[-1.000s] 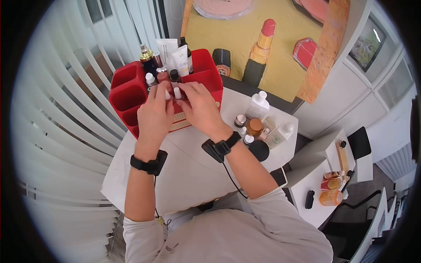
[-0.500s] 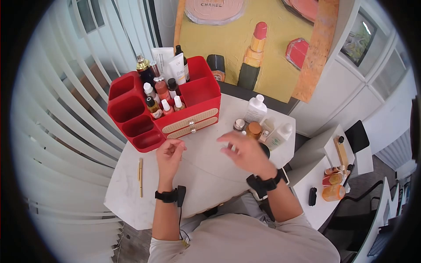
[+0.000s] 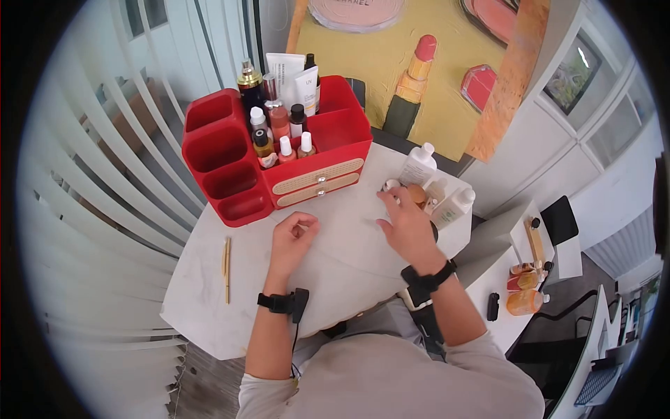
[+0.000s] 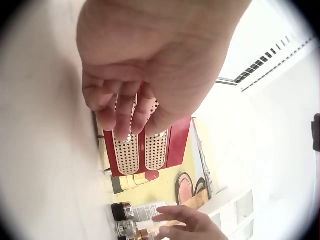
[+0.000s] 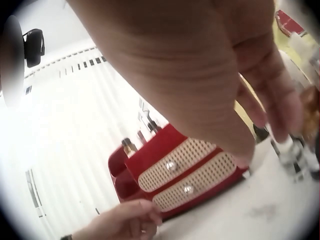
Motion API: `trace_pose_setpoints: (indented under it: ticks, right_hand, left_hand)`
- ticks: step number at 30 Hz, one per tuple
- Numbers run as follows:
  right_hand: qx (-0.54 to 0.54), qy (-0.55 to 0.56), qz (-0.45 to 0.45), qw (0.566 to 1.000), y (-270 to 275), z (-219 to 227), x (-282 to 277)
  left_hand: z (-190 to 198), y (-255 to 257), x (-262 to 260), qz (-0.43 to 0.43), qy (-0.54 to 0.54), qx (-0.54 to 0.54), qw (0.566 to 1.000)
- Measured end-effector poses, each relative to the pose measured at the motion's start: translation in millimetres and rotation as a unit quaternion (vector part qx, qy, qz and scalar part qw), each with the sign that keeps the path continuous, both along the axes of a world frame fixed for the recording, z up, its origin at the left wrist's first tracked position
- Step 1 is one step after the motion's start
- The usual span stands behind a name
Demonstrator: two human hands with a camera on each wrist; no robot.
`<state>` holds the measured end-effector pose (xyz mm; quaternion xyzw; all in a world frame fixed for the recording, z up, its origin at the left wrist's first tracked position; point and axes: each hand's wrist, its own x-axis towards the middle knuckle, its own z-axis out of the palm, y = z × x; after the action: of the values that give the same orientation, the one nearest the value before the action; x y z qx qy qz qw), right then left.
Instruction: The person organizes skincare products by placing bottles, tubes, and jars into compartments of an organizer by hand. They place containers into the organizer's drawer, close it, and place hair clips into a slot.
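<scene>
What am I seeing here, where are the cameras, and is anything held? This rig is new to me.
There is no machine: a person works bare-handed. The downward view comes from a camera worn on the head; the two close views come from cameras on the wrists. On the white table, a red organizer holds bottles and tubes; thin gold sticks lie at the left, a white bottle and jars stand at the right. The left hand, loosely curled, shows nothing held. The right hand is at the jars; whether it touches one is unclear.

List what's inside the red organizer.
Red organizer holds two white tubes, a dark gold-collared bottle, smaller bottles; bottle bases and whatever the closed drawers hold are hidden.
</scene>
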<state>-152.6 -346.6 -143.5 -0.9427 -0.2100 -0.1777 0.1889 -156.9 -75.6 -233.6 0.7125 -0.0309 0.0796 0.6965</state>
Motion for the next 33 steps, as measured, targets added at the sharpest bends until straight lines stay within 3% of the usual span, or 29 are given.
trace_pose_setpoints:
  ticks: [3,7,9,13,17,18,20,24,25,27,31,33]
  right_hand:
    - [0.016,-0.017,-0.031,0.999,13.5,5.2,-16.2]
    - [-0.027,0.046,-0.125,0.991,-27.3,0.0,-35.2]
    - [-0.180,0.052,-0.157,0.970,-47.0,-9.0,-54.1]
    - [-0.171,0.034,-0.125,0.977,-37.8,-30.8,-85.1]
    - [-0.086,0.075,-0.027,0.993,-4.7,-31.6,-81.0]
    - [-0.076,0.071,0.033,0.994,6.3,-31.4,-75.1]
    - [-0.047,0.071,0.126,0.988,31.8,-31.4,-61.2]
    - [0.006,0.080,0.222,0.972,77.1,-37.1,-30.6]
    - [0.011,0.079,0.220,0.972,81.2,-40.7,-21.8]
    - [0.125,0.133,0.303,0.935,83.1,-45.2,-7.0]
    - [0.133,0.061,0.289,0.946,49.8,-32.5,-10.2]
    - [0.187,0.168,0.143,0.957,23.1,-12.5,-25.5]
  left_hand:
    - [5.3,-0.1,-2.3,-0.019,0.014,0.037,0.999]
    - [8.5,1.3,-2.0,-0.012,0.003,0.031,0.999]
    - [15.5,1.2,-6.4,-0.005,-0.011,0.027,1.000]
    - [34.1,-4.9,-13.6,-0.015,0.000,0.042,0.999]
    - [35.7,-3.7,-15.8,-0.024,-0.015,0.066,0.997]
    - [33.7,-1.3,-14.0,-0.026,-0.013,0.073,0.997]
    - [26.0,4.5,-8.6,0.007,-0.112,0.105,0.988]
    - [28.0,22.7,-6.5,0.016,-0.088,0.106,0.990]
    - [29.6,26.0,-7.3,0.020,-0.036,0.077,0.996]
    - [33.4,30.4,-6.7,0.016,0.013,0.049,0.999]
    - [32.5,25.4,-8.3,-0.023,-0.011,0.098,0.995]
    - [46.5,18.4,-14.0,-0.021,0.010,0.134,0.991]
